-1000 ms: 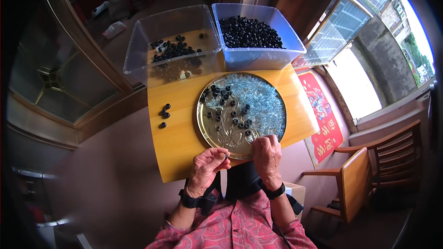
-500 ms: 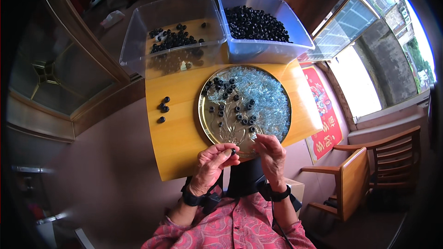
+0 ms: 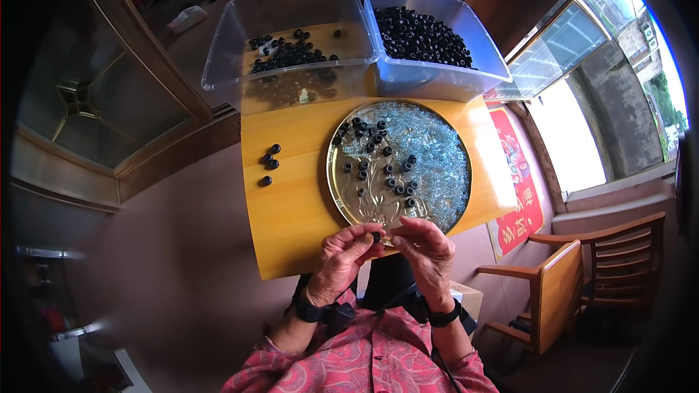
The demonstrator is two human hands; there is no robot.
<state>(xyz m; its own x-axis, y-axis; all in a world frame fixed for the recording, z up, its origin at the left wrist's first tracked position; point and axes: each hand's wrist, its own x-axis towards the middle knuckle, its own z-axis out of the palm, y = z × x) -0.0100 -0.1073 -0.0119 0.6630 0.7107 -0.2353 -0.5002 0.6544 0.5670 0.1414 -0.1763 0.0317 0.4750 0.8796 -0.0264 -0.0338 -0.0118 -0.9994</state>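
Note:
Over the near rim of a round gold tray [image 3: 336, 200], my left hand [image 3: 342, 256] pinches a small round black piece [image 3: 376, 236] between thumb and fingers. Close beside it, my right hand [image 3: 426, 251] is closed in a pinch, its fingertips nearly meeting the black piece. Whatever the right fingers hold is too small to make out. On the tray lies a wide spread of tiny clear bluish pieces [image 3: 437, 153]. Several round black pieces with holes [image 3: 387, 151] are scattered over the tray's left and middle.
Behind the tray stand two clear plastic bins: the left bin [image 3: 218, 65] holds some black pieces, the right bin [image 3: 495, 73] a large heap. A few black pieces [image 3: 271, 164] sit on the wooden table [image 3: 291, 247] at left. A wooden chair [image 3: 561, 284] is at right.
My right hand has moved left and brought its fingertips up to the black piece. My left hand keeps its pinch. The whole view has shifted slightly.

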